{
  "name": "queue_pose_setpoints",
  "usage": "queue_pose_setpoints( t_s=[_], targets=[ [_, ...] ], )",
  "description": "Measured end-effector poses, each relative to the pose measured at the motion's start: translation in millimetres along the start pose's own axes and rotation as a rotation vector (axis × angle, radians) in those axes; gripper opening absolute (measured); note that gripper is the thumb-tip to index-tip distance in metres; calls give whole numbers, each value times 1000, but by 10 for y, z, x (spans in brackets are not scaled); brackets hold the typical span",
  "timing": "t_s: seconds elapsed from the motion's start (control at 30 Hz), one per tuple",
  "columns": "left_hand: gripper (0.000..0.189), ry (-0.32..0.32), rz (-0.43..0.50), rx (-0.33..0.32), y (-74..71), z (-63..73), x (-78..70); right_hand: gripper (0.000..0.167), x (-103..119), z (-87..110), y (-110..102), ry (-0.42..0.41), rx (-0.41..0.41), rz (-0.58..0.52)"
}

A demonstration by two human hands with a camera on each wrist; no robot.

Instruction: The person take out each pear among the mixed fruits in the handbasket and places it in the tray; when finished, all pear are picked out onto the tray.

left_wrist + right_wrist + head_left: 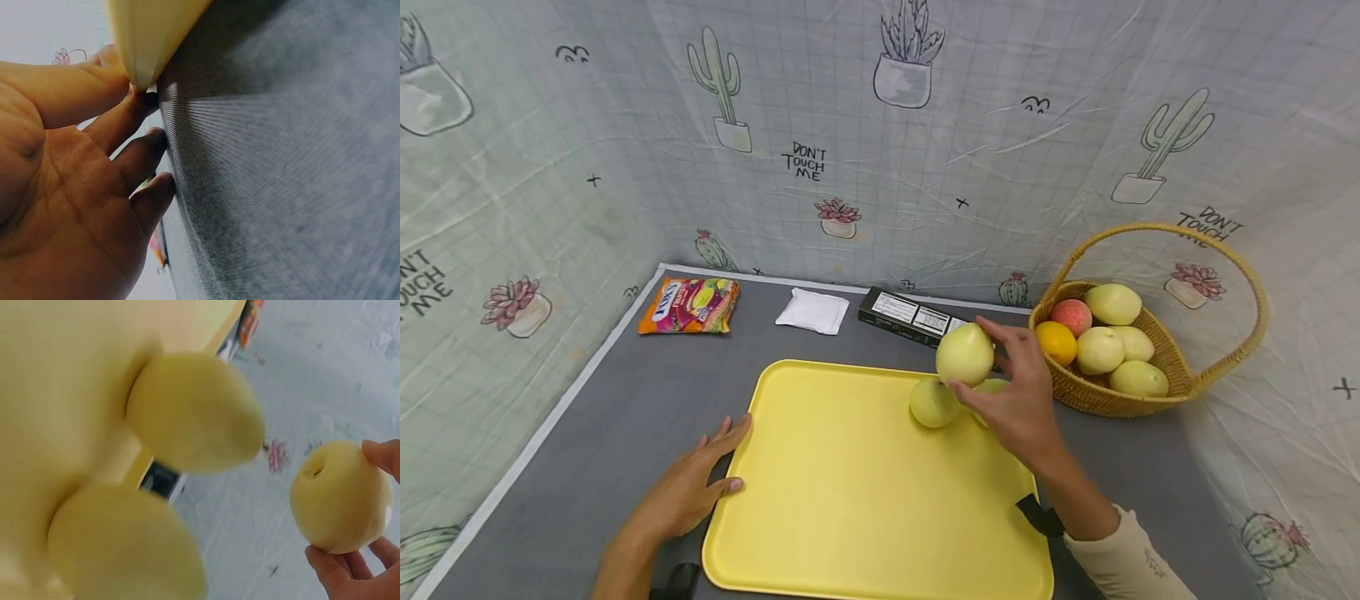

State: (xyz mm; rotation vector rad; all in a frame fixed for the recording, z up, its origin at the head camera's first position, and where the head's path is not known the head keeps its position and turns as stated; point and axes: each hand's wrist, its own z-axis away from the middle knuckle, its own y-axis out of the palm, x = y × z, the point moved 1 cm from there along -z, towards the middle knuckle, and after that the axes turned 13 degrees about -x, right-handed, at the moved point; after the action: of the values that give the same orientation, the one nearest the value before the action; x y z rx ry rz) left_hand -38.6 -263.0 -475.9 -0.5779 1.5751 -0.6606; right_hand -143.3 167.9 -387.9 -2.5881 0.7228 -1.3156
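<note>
My right hand (1015, 392) pinches a pale yellow pear (965, 354) between thumb and fingertips, above the far right part of a yellow tray (850, 483). In the right wrist view the held pear (340, 497) shows the small hollow at its end. Two more pears stand on the tray beneath that hand: one in plain sight (934, 402), the other (992, 387) partly hidden behind the fingers. My left hand (688, 483) rests at the tray's left rim, its fingers spread and fairly straight. From the left wrist view, the thumb touches the rim (142, 56) and the fingertips meet the grey tabletop.
A wicker basket (1101, 406) with a tall handle stands at the right, holding several pale fruits, a peach (1072, 317) and an orange (1056, 343). Along the back lie an orange candy bag (691, 306), a white packet (813, 312) and a black box (898, 321). Patterned cloth hangs behind.
</note>
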Motion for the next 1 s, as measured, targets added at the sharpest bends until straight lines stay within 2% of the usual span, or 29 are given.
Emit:
queue_pose_setpoints(
  t_s=[0.37,0.5,0.73,1.0],
  targets=[
    [91,-7,-6,-5,11,7,2,89,176,88,417,-85,136,58],
    [90,12,-7,-21,13,22,19,86,200,107,565,-94,199,51],
    [88,41,21,-42,23,38,41,81,191,129,810,-119,363,56],
    [90,18,1,-22,11,15,14,73,126,132,1017,-113,547,136]
  ],
)
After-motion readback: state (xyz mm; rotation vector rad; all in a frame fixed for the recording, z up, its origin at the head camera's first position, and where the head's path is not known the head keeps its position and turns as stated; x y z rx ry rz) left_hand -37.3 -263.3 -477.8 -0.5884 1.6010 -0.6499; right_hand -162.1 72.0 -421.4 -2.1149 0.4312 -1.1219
